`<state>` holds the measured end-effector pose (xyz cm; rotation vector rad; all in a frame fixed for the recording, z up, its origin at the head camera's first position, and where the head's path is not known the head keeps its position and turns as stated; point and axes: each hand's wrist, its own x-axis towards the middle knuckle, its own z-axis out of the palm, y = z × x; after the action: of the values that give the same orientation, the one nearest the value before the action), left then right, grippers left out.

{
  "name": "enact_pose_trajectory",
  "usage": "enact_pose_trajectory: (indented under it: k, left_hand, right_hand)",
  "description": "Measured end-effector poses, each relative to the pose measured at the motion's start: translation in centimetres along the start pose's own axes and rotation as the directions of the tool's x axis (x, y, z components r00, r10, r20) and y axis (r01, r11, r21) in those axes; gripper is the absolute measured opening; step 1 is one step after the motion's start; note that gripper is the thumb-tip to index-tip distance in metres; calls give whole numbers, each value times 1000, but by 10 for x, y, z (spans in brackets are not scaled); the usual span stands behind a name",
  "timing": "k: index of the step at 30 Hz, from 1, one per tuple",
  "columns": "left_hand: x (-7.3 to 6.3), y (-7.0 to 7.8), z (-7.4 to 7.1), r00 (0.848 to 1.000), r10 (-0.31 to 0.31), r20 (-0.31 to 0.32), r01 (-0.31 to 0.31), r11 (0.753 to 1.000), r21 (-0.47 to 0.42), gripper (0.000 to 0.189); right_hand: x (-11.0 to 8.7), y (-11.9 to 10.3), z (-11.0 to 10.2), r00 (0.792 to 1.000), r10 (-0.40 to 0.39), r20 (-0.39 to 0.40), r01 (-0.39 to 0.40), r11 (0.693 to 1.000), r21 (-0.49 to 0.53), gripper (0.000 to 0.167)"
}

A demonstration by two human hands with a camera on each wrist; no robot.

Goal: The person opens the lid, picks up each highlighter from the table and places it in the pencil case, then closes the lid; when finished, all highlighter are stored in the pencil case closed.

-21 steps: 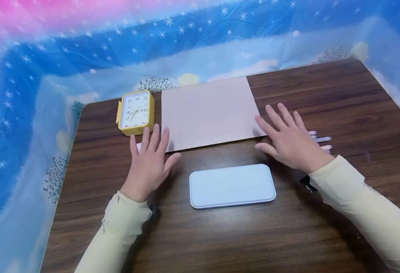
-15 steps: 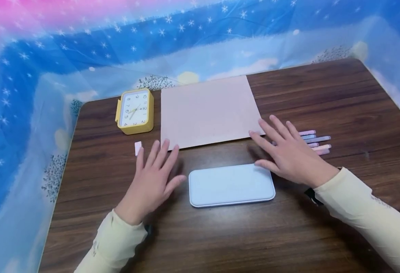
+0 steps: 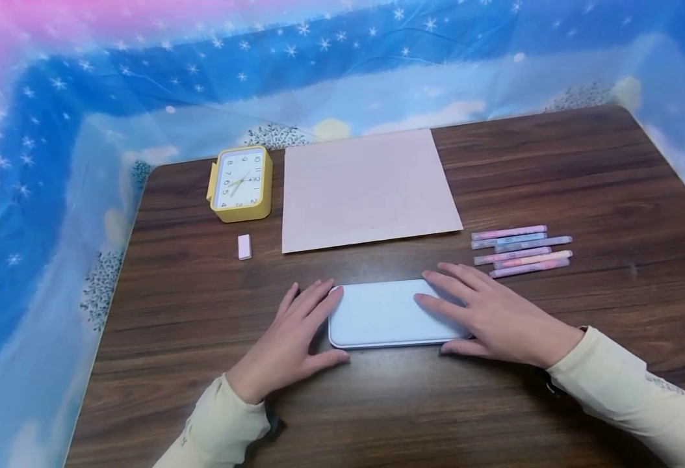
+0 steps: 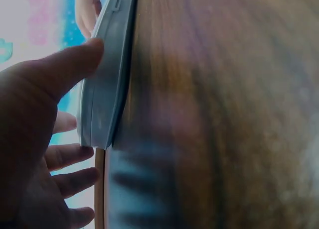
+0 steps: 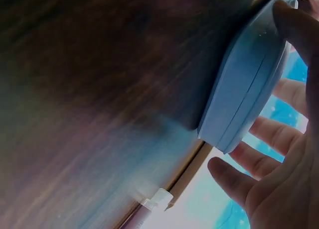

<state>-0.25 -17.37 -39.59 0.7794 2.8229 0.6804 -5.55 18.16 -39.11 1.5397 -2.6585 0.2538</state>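
Observation:
A pale blue-white oblong case (image 3: 383,312) lies flat on the dark wooden table, its lid down. At its left end is my left hand (image 3: 286,341), fingers extended by the far corner and thumb near the front edge. My right hand (image 3: 503,318) spreads its fingers over the right end, thumb along the near edge. The left wrist view has the case's side wall (image 4: 102,94) close to the thumb; firm contact is hard to judge. In the right wrist view the fingers reach past the case's side (image 5: 241,94), fairly straight.
Behind the case lies a pale pink sheet (image 3: 368,188). Several pastel markers (image 3: 524,249) lie at the right. A yellow clock (image 3: 241,183) and a small pale pink block (image 3: 244,247), perhaps an eraser, are at the left. A patterned curtain (image 3: 296,71) surrounds the table.
Both hands have come back from the sheet's near corners toward the case and now flank its ends. The markers and small pale pink block are fully uncovered.

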Motion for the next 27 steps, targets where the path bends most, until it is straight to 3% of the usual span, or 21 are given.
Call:
enact_pose_trajectory:
  k: [12,27]
  left_hand:
    - [6,5,-1,998,61,-8,-60,995,83,79]
    - [9,10,0,999,35,-1,-35,995,89,76]
  right_hand:
    - [2,-3,1,1000,-3,3,3,999,34,78]
    - [6,-1,-1,1000,-19,7,19,1000,19,74]
